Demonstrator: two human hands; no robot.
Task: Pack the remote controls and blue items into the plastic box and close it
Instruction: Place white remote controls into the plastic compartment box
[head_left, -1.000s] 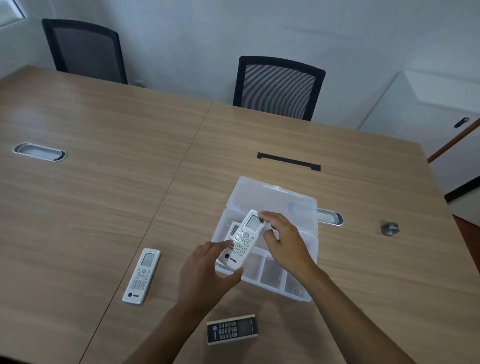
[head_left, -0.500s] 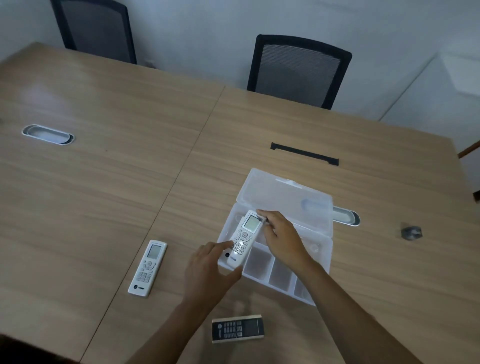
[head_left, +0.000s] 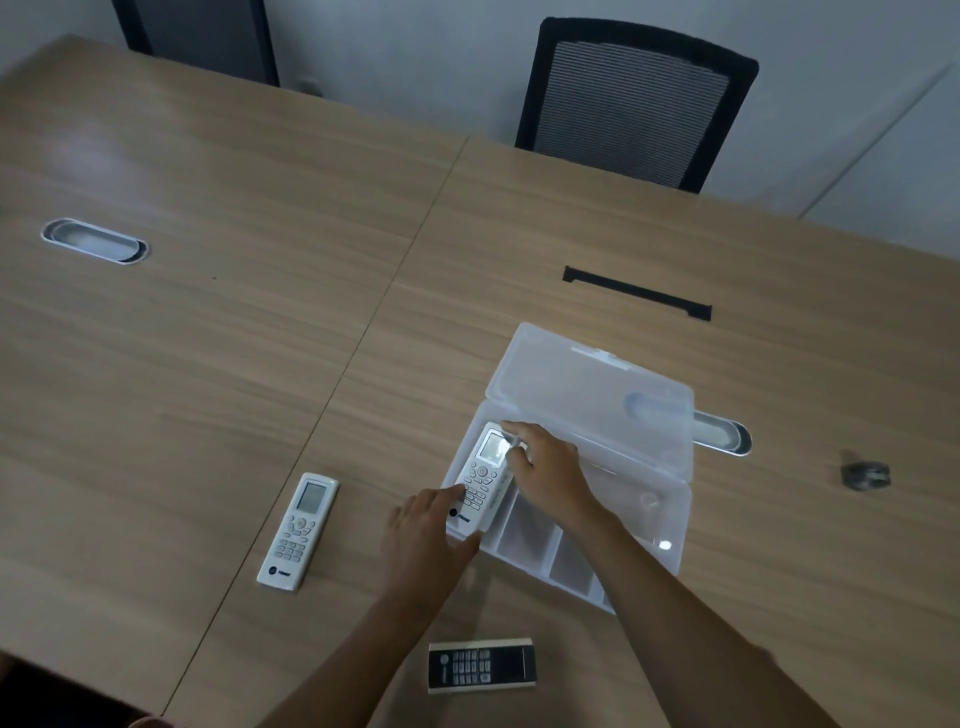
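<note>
Worktop (head_left: 208, 364): left half bare, open passage. Obstacles: white remote (head_left: 298, 530) left of box (head_left: 670, 525); black remote (head_left: 481, 664) at near edge; raised lid (head_left: 587, 384) blocks the far side. Box's left compartment occupied; right compartments free.

The small dark grey lump (head_left: 865, 475) at the right side of the frame is too blurry to tell what it is. The right hand (head_left: 550, 475) covers part of the clear plastic compartment box (head_left: 670, 525), so what's under it is anyone's guess. The black mesh-back chair (head_left: 197, 36) at the upper left is chopped off by the top edge. Both forearms run out the bottom edge.
</note>
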